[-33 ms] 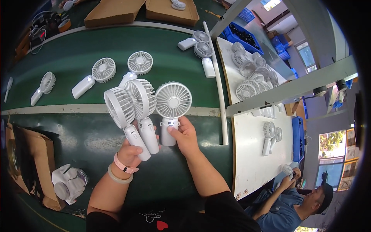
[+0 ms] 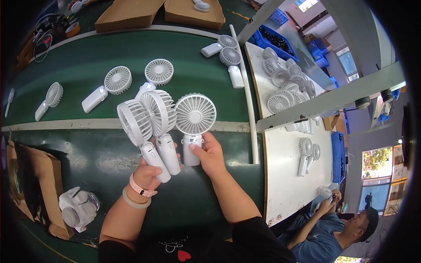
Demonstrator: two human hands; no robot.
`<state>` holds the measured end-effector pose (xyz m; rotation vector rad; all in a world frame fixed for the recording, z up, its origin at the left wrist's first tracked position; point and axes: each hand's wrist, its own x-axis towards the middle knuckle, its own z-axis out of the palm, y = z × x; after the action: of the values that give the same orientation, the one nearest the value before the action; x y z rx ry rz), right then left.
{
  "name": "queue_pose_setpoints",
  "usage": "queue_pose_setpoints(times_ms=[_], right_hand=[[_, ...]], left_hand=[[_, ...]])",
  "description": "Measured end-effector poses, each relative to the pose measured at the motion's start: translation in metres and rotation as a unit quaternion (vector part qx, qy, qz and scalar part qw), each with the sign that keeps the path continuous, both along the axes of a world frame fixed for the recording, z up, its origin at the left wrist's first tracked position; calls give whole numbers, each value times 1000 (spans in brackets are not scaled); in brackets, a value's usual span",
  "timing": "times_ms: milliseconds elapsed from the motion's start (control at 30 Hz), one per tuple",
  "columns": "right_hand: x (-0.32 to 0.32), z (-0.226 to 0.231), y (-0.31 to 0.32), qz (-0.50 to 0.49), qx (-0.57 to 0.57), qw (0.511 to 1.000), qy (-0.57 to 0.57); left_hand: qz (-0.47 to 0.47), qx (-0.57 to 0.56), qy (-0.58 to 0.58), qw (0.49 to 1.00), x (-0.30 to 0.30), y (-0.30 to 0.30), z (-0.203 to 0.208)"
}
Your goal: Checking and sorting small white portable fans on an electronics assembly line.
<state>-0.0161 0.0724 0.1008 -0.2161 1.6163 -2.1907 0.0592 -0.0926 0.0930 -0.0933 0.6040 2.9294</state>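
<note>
My left hand is closed round the handles of two white handheld fans, a left one and a second one beside it. Their round heads lean together, tilted up and to the left. In my right hand is a third white handheld fan, upright with its grille facing me; my thumb presses the front of its handle. The fingers behind the handles are mostly hidden. Beyond them, more white fans lie on the green belt, among them one fan and another fan.
Two fans lie by the white rail. A white table at right bears many fans, and a co-worker sits there handling one. Cardboard boxes stand at the back, another box at left near a white bundle.
The three held fans have shifted very slightly left. Both hands keep their grip, and the fans on the belt look almost unmoved.
</note>
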Motion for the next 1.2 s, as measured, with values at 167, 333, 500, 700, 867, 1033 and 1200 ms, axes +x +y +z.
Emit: queue_pose_setpoints(times_ms=[167, 333, 500, 700, 867, 1033, 1200], right_hand=[[2, 6, -2, -13, -8, 1000, 8], [2, 6, 1, -16, 1, 1000, 5], [2, 4, -1, -24, -22, 999, -1], [3, 0, -2, -25, -26, 999, 7], [12, -3, -6, 10, -42, 999, -20], [50, -6, -5, 42, 144, 973, 175], [72, 25, 28, 0, -261, 960, -102]], left_hand=[[7, -27, 16, 999, 0, 0, -7], [21, -68, 10, 997, 0, 4, -8], [13, -97, 19, 995, 0, 1, -11], [-4, -125, 30, 992, 1, 0, -13], [-28, -178, 42, 983, 2, 6, -5], [-68, -375, 98, 919, 7, 21, 7], [44, -740, 226, 631, 36, 72, 66]])
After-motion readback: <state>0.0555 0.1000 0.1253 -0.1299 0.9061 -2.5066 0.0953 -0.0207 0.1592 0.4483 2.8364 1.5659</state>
